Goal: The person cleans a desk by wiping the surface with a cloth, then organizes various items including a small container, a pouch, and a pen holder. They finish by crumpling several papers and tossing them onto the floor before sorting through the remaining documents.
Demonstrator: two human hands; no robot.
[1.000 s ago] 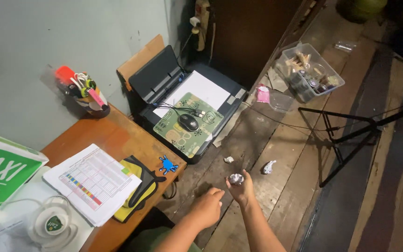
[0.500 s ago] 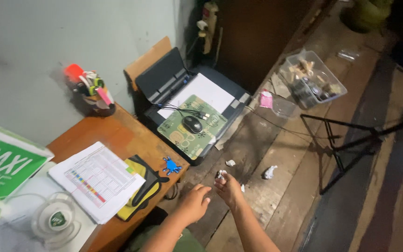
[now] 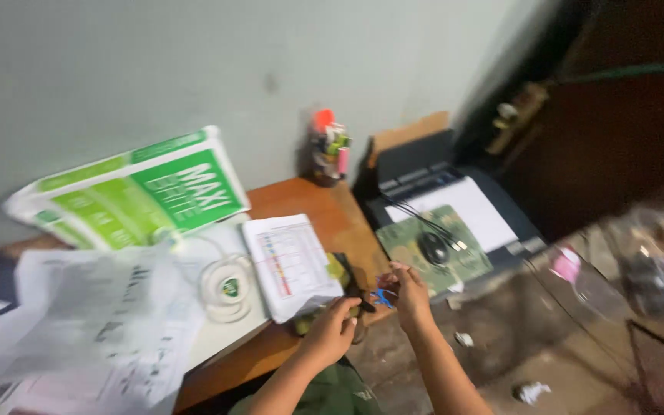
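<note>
At the desk (image 3: pixel 301 201) edge, motion blur hides detail: your right hand (image 3: pixel 409 290) curls over a blue splat-shaped sticker (image 3: pixel 380 298) at its 9 o'clock; your left hand (image 3: pixel 330 332), fingers bent, touches a yellow-black pouch (image 3: pixel 341 270); grip unclear.

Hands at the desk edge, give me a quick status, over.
Left hand and right hand at desk edge, grips blurred. Stapled sheets beside left. Crumpled paper on floor.

A green-and-white package (image 3: pixel 136 192) leans against the wall.
</note>
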